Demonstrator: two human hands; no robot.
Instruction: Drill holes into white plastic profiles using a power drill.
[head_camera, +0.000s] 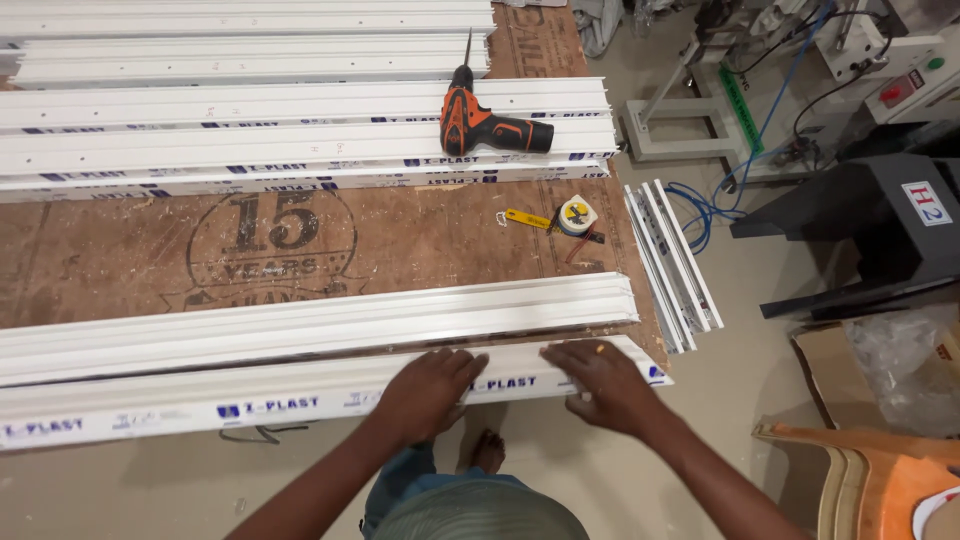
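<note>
A long white plastic bar (300, 395) is laid along the near edge of the brown board table (120, 250), in the lower part of the frame. Its cut end is seen at the lower right. The left hand (428, 392) is laid flat on top of the bar, fingers spread and not closed around it. The right hand (605, 383) is pressed flat on the bar near the cut end, also not closed.

The bar looks stiff and light, but very long, so it would likely tip or bend if lifted at one end. Its skin looks smooth and slippery. It is best held by both long edges, hands well apart.

More white bars (300, 325) are seen just behind. An orange drill (485, 122) and a yellow tape measure (576, 215) are seen higher up.
</note>
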